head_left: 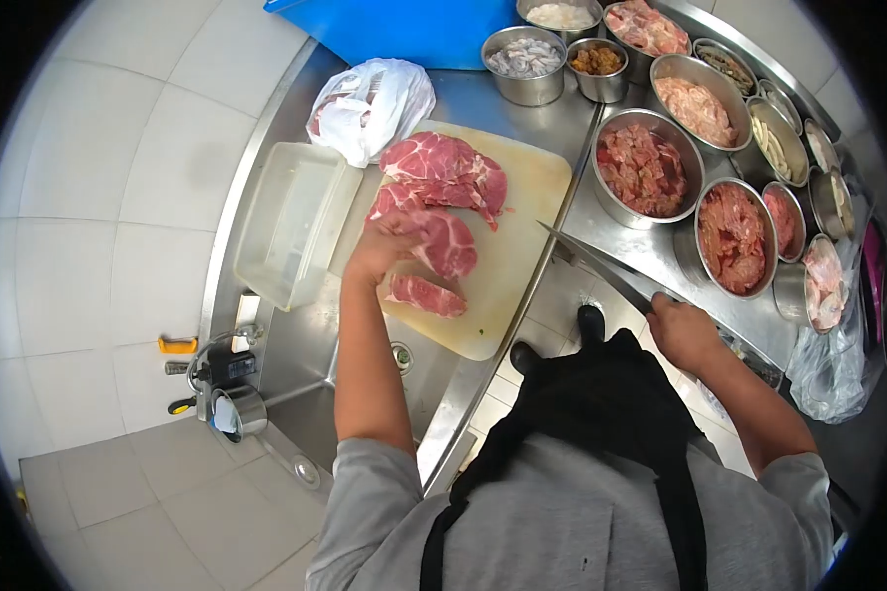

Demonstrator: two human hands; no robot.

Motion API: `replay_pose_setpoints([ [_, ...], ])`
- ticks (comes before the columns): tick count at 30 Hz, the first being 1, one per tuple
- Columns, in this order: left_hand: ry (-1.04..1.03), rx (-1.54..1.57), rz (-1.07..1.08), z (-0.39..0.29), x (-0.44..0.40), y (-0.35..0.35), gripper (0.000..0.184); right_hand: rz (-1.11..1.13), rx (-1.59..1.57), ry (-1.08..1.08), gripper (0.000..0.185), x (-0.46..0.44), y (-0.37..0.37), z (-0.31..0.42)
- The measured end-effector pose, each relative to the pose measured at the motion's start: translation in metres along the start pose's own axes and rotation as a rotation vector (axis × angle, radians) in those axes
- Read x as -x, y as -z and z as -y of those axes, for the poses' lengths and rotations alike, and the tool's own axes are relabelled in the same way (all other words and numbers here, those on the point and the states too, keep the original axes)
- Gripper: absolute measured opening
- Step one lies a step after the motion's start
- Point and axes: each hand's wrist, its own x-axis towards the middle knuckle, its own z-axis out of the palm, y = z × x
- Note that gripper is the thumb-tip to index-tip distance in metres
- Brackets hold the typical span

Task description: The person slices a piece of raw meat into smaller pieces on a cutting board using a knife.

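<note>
Grey cloth shirt (522, 522) and black apron (601, 404) fill the space at 6 o'clock. Toward 11 o'clock stretches a stainless-steel surface (453, 97) bearing a rectangular cream cutting board (524, 197). On its far half lies a large red, white-marbled block of meat (439, 163). Closed round the near end of a long steel knife (606, 266), the right hand (682, 333) sits well apart from the meat; the blade points to 10 o'clock, its tip at the board's edge. Nearer by far, the left hand (376, 246) pinches the left side of an oval, pink marbled slice (448, 244), which extends toward 3 o'clock, its long axis roughly 10-to-4. At the slice's 6 o'clock lies a smaller pink strip (426, 295).
</note>
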Motion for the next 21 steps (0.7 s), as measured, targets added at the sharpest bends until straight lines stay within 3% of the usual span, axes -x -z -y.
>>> replay_pose_setpoints([
  [4,-0.035,0.194,-0.166,-0.001,-0.011,0.044,0.025,0.020,0.001,0.037,0.021,-0.003,0.003,0.008],
  [6,-0.358,-0.656,-0.788,0.011,-0.009,0.053,0.029,0.036,0.018,0.054,0.022,-0.011,0.008,0.022],
  [8,-0.427,-0.555,-0.874,0.024,0.011,0.049,0.025,0.046,-0.019,0.122,0.024,-0.020,0.013,0.042],
  [10,-0.444,-0.189,-1.063,0.041,0.044,0.027,0.014,0.056,-0.052,0.128,0.024,-0.034,0.015,0.068],
  [12,-0.532,-0.197,-1.123,0.089,0.056,0.007,0.007,0.116,-0.077,0.174,0.022,-0.047,0.022,0.101],
  [15,-0.611,-0.187,-1.080,0.098,0.069,-0.051,0.005,0.200,-0.106,0.271,0.022,-0.072,0.027,0.145],
  [17,-0.750,-0.385,-1.048,0.103,0.066,-0.070,0.006,0.246,-0.064,0.284,0.023,-0.082,0.036,0.170],
  [21,-0.714,-0.351,-1.025,0.111,0.055,-0.080,0.012,0.305,0.029,0.282,0.025,-0.090,0.055,0.201],
])
